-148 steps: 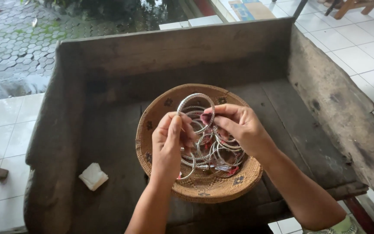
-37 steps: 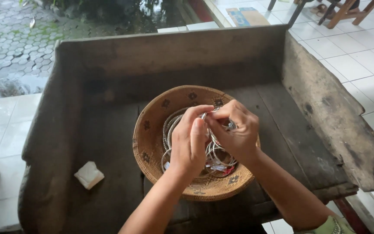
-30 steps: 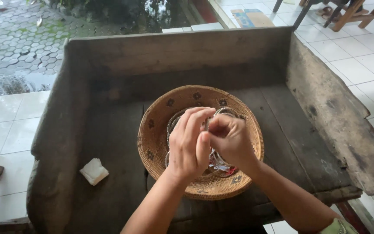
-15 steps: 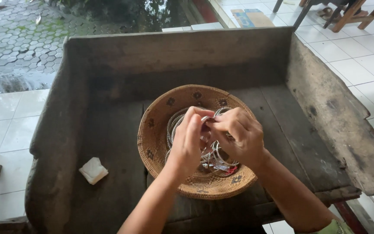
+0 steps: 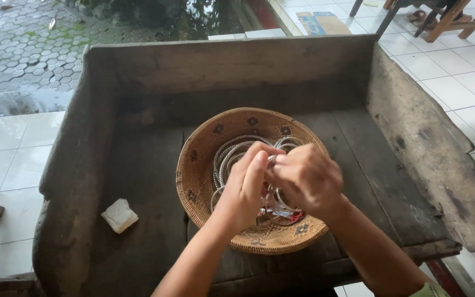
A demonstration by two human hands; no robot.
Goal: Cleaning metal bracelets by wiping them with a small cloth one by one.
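Note:
A round woven basket (image 5: 204,143) rests on a dark wooden tray-like table (image 5: 138,181). Inside lie several thin silver bangles (image 5: 227,157), partly hidden by my hands. My left hand (image 5: 246,187) and my right hand (image 5: 306,179) are pressed together over the basket's middle. Their fingertips pinch a small silver piece (image 5: 272,160), which looks like part of a bangle. A bit of red (image 5: 295,217) shows under my right hand.
A crumpled white tissue (image 5: 119,214) lies on the table's left side. Raised wooden walls (image 5: 430,148) enclose the table at back, left and right. White floor tiles (image 5: 12,148) surround it, with wet paving behind and chair legs (image 5: 441,22) at the far right.
My hands lowered a lifted bangle toward the basket and closed together; over the last second they shifted slightly while staying pinched over the bangles.

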